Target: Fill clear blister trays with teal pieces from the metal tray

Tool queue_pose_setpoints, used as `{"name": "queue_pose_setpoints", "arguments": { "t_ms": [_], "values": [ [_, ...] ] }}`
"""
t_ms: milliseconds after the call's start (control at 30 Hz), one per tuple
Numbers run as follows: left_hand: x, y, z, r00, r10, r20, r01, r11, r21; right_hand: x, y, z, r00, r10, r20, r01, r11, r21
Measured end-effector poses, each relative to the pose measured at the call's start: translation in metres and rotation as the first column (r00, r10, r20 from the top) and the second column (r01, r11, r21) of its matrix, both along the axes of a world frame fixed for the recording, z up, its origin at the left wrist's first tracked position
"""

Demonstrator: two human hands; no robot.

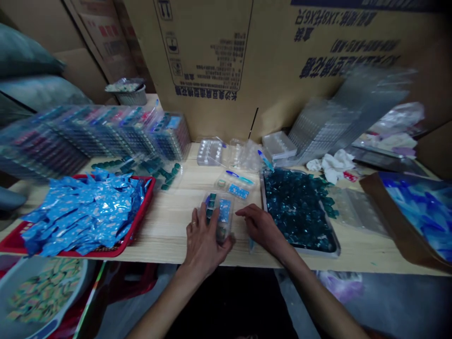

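My left hand [205, 240] grips a clear plastic tray [230, 214] lying on the table, fingers over its top and thumb at the near right corner. In the tray are teal squares [211, 200], a blue patterned packet [224, 209] and a small round piece. Just right of it is my right hand [259, 226], closed with its index finger reaching toward the tray. A thin light-blue object [251, 245] shows below that hand; whether the fingers hold it I cannot tell. Beyond the tray lies another clear tray [235, 183] with a blue packet and a blue pen-like item.
A red basket [141, 212] of blue packets stands left; a tray [335, 247] heaped with teal pieces stands right. Stacked filled trays [173, 136] and nested clear trays [318, 132] line the back before a large cardboard box [212, 47]. An open carton [391, 216] holds blue items.
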State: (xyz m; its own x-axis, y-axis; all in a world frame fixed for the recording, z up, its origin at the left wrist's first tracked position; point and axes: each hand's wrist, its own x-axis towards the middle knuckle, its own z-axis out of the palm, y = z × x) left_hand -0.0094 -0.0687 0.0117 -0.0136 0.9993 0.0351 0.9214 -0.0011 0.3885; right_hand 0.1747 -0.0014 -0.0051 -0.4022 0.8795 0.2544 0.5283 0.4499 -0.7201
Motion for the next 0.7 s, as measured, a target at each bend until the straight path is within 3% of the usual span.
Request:
{"name": "queue_pose_setpoints", "arguments": {
  "t_ms": [267,433,567,700],
  "values": [
    [-0.004,0.018,-0.003,1.000,0.005,-0.007,-0.006,0.994,-0.109,-0.015,0.002,-0.011,1.000,0.011,0.010,-0.010,1.000,-0.023],
    [-0.002,0.013,-0.002,0.996,-0.030,-0.082,0.023,0.996,-0.089,-0.022,0.006,-0.008,0.996,-0.069,0.062,0.061,0.991,0.119],
    [-0.005,0.003,-0.004,0.988,-0.118,-0.104,0.113,0.992,-0.053,-0.042,0.009,-0.010,0.993,0.033,0.115,-0.055,0.980,0.190],
    [-0.033,0.004,-0.011,0.982,0.061,-0.181,-0.073,0.996,-0.059,-0.068,0.008,-0.016,0.977,0.140,0.160,-0.166,0.972,0.165]
  ]
}}
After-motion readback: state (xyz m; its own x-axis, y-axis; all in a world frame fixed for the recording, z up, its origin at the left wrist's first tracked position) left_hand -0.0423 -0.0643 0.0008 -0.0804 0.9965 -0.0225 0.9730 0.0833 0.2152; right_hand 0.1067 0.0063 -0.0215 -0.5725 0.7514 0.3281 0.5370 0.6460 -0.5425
